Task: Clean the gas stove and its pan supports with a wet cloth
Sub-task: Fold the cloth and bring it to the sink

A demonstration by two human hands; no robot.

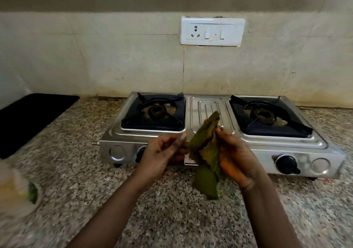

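Now my speckled counter (172, 219) fills the near view, running back to the tiled wall (114, 56), where a white socket plate (212, 31) sits above the stove. My steel gas stove (208, 114) stands toward the far side of the counter against that wall, both pan supports in place: the left support (152, 114) and the right support (267, 117) each sit over a burner, so I judge no wiping has begun. A black mat (32, 119) lies far left. Two knobs face me; the right knob (286, 164) shows clearly, while the left one is partly behind my hand.

I hold the green cloth (206, 159) up in front of the stove's middle, off the counter. My left hand (162, 156) pinches one edge and my right hand (236, 158) grips the other side, the two a little apart with the cloth bunched between them and its tail hanging down. I think I hold it so to fold a clean face before wiping.

Whether the cloth is wet I cannot tell. At the near left edge something pale and blurred (17, 186) with a bit of green is cut off; I cannot make it out.
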